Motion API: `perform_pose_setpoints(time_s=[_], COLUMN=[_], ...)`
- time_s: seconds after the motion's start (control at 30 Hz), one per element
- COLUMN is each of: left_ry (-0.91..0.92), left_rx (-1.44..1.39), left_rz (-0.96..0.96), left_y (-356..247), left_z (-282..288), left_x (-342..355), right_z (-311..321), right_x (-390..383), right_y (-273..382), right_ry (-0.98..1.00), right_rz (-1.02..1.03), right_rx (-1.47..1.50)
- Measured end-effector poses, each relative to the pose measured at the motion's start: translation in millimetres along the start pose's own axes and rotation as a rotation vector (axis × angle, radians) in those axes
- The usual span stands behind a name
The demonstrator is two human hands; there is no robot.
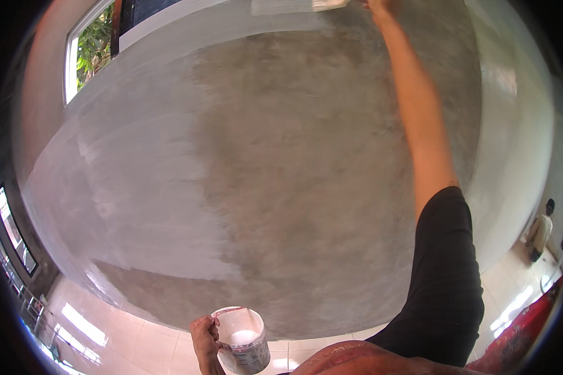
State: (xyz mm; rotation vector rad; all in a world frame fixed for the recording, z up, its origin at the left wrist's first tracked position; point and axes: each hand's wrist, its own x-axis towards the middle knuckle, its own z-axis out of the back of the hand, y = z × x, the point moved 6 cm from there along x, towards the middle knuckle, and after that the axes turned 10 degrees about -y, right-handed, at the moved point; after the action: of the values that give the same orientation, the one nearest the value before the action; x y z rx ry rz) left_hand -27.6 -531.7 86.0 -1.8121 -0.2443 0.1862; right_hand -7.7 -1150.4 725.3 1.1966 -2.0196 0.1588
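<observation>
At the lower middle, my left hand [204, 336] is closed at the rim of a small white bucket [251, 355]. White paint [244, 337] shows inside it. My right arm reaches up to the top of the view, where my right hand [380, 6], partly cut off by the edge, grips what looks like a wide flat paintbrush [328, 5]. Its pale head lies against the wall [306, 156]. A lighter coat covers the wall's left side and a band along the top; bare grey-brown plaster shows in the middle and right.
A window opening [94, 59] with greenery behind it is at the upper left. Glossy tiles cover the floor [147, 334]. Far right, another person [540, 232] is low near the floor beside a pale wall [513, 144]. Red patterned cloth [522, 334] shows at the lower right.
</observation>
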Motion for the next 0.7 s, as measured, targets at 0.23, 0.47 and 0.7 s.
perform_pose_setpoints(time_s=[0.23,0.47,0.7], left_ry=[0.046,-0.002,-0.07], left_rx=[0.004,0.067,0.186], left_rz=[-0.006,0.008,0.043], left_y=[12.6,13.7,34.5], left_z=[-8.1,4.3,26.0], left_x=[17.0,16.7,13.8], right_z=[52.6,-66.0,-129.3], right_x=[86.4,-25.9,-145.6], right_y=[32.3,39.7,86.6], right_ry=[-0.49,-0.16,-0.107], right_rz=[0.771,0.886,0.951], right_rx=[-0.87,-0.868,-0.291])
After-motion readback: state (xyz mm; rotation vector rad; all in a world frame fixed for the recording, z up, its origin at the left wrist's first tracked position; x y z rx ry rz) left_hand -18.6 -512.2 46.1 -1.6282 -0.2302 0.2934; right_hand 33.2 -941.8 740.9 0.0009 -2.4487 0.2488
